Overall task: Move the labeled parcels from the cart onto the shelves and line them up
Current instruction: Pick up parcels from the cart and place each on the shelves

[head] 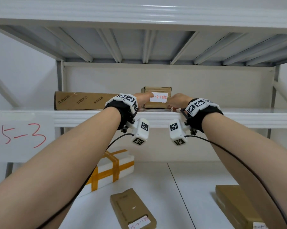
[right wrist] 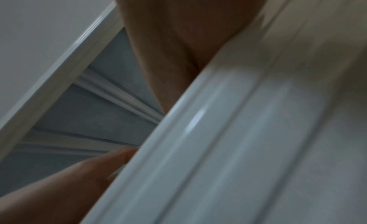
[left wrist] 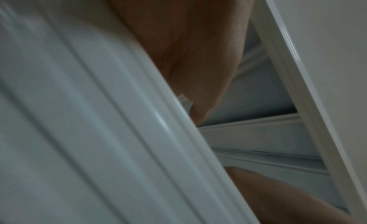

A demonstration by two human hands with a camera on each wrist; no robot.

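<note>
Parcels already fill part of the lower shelf [head: 156, 176] nearest the camera: a flat brown one with a label [head: 132, 210], a white box bound in orange tape [head: 113, 166], and another brown one at the right edge [head: 235, 202]. Above them, the left hand [head: 142, 98] and right hand [head: 177, 101] reach over the front lip of the upper shelf [head: 156, 116] to a small brown box [head: 157, 98] with a handwritten label, one hand at each side. Whether the fingers are curled onto it or only pressed against it I cannot tell; both wrist views show little but shelf edge. A long carton [head: 83, 100] lies just left. This looks like the lining-up step; next likely calls for squaring the box beside that carton.
</note>
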